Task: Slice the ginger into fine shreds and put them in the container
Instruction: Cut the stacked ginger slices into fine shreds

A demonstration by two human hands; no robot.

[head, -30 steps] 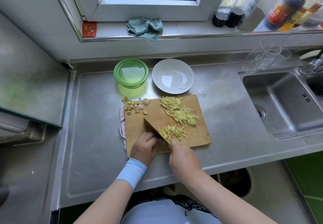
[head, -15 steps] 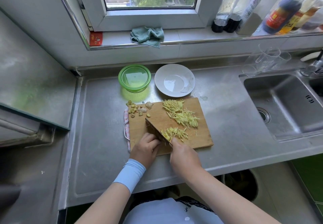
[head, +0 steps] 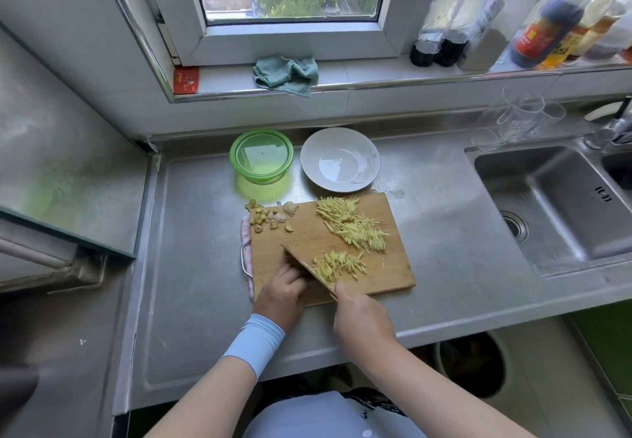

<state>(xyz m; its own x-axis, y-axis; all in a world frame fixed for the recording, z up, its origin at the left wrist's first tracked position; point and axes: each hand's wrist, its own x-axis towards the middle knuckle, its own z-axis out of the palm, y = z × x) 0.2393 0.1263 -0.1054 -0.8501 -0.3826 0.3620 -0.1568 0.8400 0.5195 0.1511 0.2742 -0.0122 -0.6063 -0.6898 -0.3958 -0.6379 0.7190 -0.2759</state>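
Bottle label (head: pixel 531 39) unreadable; right hand (head: pixel 362 318) grips knife (head: pixel 307 266).

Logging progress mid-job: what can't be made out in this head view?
Head view: uncut ginger, if any, hidden behind the knife and under the left hand.
Head view: knife handle, covered by the right hand.
Head view: green container, glare hides whether a lid is on.
Head view: bottles, tops cut off by the frame edge.

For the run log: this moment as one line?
step: shredding ginger | right hand: grips knife | left hand: curled beside knife, hold hidden | ginger shreds: two piles on cutting board | green container: behind board
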